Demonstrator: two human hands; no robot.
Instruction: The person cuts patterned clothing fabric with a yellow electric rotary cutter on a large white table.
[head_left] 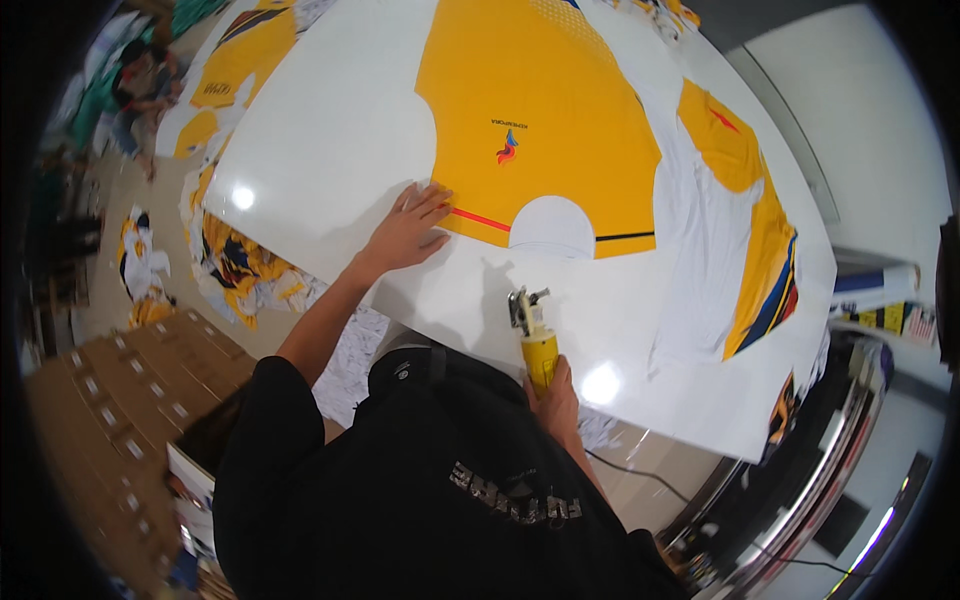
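Note:
A yellow jersey panel lies spread on a white table, with a small red and blue emblem near its middle and a round neck cut-out on the edge toward me. My left hand rests open, fingers extended, on the panel's near left corner beside a red stripe. In my right hand is a yellow handheld electric fabric cutter, gripped by its body. Its metal head points away from me, over bare white surface short of the panel's near edge. The fingers around the cutter are partly hidden.
White fabric with yellow cut pieces covers the table's right side. Yellow and white scraps hang in a heap at the left edge. Cardboard boxes stand lower left. A black cord trails at right. Another person sits far left.

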